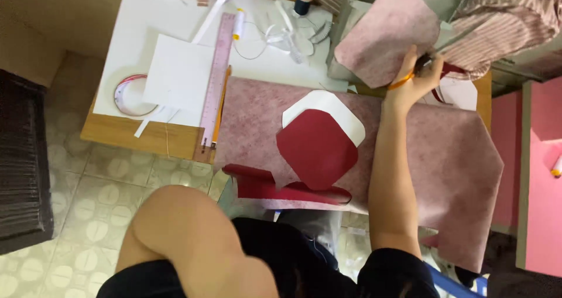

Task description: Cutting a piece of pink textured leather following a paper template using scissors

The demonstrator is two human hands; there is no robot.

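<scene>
Gripping the yellow-handled scissors (410,75) with fingers closed through the loops, the right hand (417,75) has the blades running up and to the right into the edge of a mottled pink piece (386,34) held above the table's far side. Below the arm lies the large pink sheet (456,157), bearing a dark red cutout (316,149) over a white one (333,108), with a ruler (215,75) and tape roll (133,96) well apart toward the white board (134,17). No left hand shows, so its grip cannot be told.

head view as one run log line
right hand: grips orange-handled scissors | pale pink mottled fabric piece: beside blades | left hand: not in view
</scene>
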